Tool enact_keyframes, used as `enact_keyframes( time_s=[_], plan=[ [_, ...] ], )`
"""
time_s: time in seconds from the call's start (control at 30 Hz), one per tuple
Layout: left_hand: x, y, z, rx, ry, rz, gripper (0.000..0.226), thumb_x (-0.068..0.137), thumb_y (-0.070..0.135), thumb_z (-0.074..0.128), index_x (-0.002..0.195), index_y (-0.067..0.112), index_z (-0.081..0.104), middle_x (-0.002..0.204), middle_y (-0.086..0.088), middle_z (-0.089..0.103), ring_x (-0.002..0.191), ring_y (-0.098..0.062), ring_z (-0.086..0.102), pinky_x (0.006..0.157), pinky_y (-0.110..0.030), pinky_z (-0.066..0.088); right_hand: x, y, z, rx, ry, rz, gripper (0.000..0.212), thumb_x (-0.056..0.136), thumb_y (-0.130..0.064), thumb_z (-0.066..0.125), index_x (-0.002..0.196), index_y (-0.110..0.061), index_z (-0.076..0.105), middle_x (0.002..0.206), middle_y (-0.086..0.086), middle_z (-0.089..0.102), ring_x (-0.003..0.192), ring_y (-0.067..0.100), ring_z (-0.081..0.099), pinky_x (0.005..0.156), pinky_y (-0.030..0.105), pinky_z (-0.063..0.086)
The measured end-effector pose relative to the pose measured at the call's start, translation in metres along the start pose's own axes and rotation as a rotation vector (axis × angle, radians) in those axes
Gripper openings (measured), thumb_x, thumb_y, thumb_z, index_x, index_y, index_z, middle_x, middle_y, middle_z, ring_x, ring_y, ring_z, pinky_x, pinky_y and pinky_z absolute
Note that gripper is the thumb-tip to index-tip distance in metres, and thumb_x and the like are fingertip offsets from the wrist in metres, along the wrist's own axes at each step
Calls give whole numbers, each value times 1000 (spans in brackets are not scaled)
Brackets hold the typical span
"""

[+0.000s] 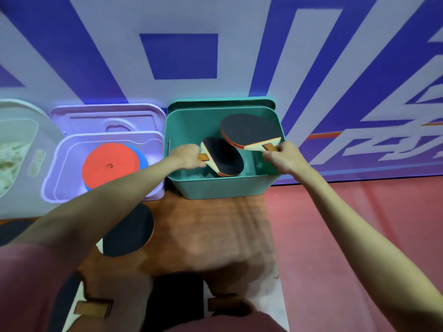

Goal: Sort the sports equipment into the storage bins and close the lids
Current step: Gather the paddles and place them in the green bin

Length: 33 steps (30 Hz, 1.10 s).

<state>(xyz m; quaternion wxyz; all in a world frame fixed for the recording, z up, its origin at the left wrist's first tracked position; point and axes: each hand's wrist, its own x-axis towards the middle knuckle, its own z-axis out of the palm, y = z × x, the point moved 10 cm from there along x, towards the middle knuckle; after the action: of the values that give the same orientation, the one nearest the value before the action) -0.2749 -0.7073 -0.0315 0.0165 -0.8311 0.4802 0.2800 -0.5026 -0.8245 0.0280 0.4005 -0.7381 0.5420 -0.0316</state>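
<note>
Two black-rubber wooden paddles over the open teal plastic bin (223, 188) at 12 o'clock: left hand (185, 156) grips one paddle (224, 156), right hand (282, 157) the other (249, 130); a third paddle (129, 230) lies on the wooden bench (211, 226) at 9.

Two black-faced paddles are held over the green bin (215, 188): one (224, 156) by the left hand (185, 156), one (249, 131) by the right hand (282, 158).
</note>
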Motion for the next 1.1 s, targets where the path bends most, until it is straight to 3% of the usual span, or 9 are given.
enact_keyframes(
  time_s=[0.1,0.2,0.47,0.57,0.7,0.77,0.97,1.1],
  plan=[
    [13,-5,14,-6,-21,-26,30,85,40,64,85,12,52,108,-17,64,101,-32,60,69,-30,36,15,-4,7,-119,-37,-7,18,82,-22,58,75,-7,52,74,7,52,71,26,50,53,28,34],
    [24,-12,26,-8,-55,-54,35,85,39,65,97,6,58,112,-16,63,104,-31,59,70,-30,36,29,-8,17,-188,-74,-20,22,80,-26,59,68,-11,50,66,4,50,69,26,50,51,27,33],
    [35,-26,54,61,-268,-88,32,88,27,66,106,2,57,90,-10,62,95,-28,64,73,-30,46,54,-12,59,-273,-197,-51,30,79,-26,61,60,-13,41,59,0,44,58,21,44,50,29,30],
    [38,-27,51,121,-214,-78,28,88,18,63,108,-1,57,114,-16,61,107,-32,58,77,-32,45,61,-14,79,-309,-251,-83,25,76,-25,60,63,-11,44,64,1,48,65,24,48,58,30,37],
    [35,-20,38,201,-155,-35,6,86,3,49,88,3,54,112,-18,61,103,-34,58,70,-30,41,63,-11,86,-326,-283,-92,26,78,-24,62,65,-11,44,66,2,47,64,22,46,60,30,37],
    [31,-17,30,235,-133,0,7,88,5,50,81,6,49,112,-18,62,103,-34,58,72,-31,43,62,-9,88,-346,-300,-83,28,80,-24,62,62,-12,44,63,-1,46,65,21,46,57,29,36],
    [9,-16,11,232,-54,83,23,90,24,54,104,8,62,113,-11,64,106,-32,58,83,-36,50,58,-16,110,-435,-404,-144,30,86,-20,60,62,-16,42,75,3,50,75,24,47,53,28,32],
    [-9,-9,-2,244,39,135,24,91,27,52,107,13,63,111,-7,65,106,-29,57,79,-34,48,58,-17,128,-482,-471,-151,14,88,-18,60,95,-8,53,97,9,54,90,27,53,67,24,38]
  ],
)
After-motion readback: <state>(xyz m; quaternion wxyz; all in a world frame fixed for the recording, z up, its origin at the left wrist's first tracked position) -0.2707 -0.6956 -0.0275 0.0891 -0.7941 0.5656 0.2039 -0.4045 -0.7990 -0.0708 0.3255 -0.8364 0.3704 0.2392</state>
